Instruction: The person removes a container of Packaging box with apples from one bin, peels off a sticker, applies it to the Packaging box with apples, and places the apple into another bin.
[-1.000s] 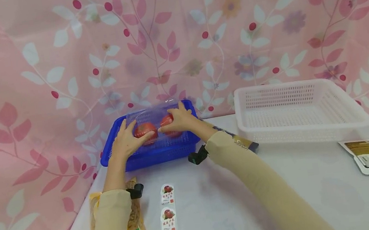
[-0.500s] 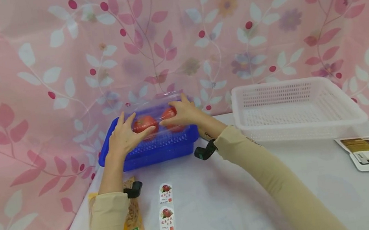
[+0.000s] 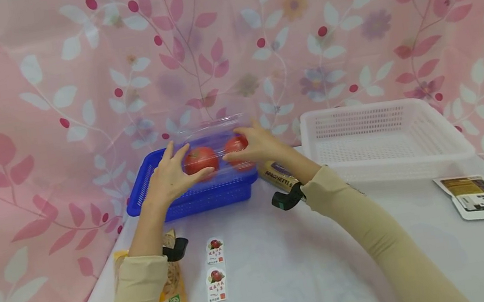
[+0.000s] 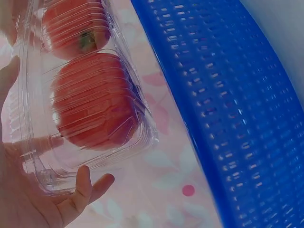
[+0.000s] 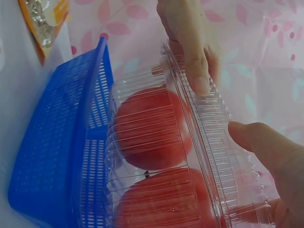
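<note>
Both hands grip a clear plastic clamshell box [image 5: 211, 123] by its two ends. Two round red fruits [image 4: 97, 102] sit inside, one with a green stem end showing; tomato or apple, I cannot tell. In the head view the box is above the blue basket [image 3: 136, 195], and in the left wrist view a gap shows between them. The left hand [image 3: 170, 180] has its thumb along the near side and its fingers round the left end. My right hand [image 3: 266, 146] holds the right end, with its thumb on the near side.
A white basket [image 3: 386, 171] stands at the back right. Beside the blue basket lies a spaghetti packet [image 3: 278, 174], partly under the right arm. Two fruit-picture labels [image 3: 215, 267] and an orange bag [image 3: 171, 292] lie in front. A white-and-brown pouch [image 3: 481, 197] is at the right.
Both hands have lifted the box up out of the blue basket and moved it a little to the right. More of the spaghetti packet now shows.
</note>
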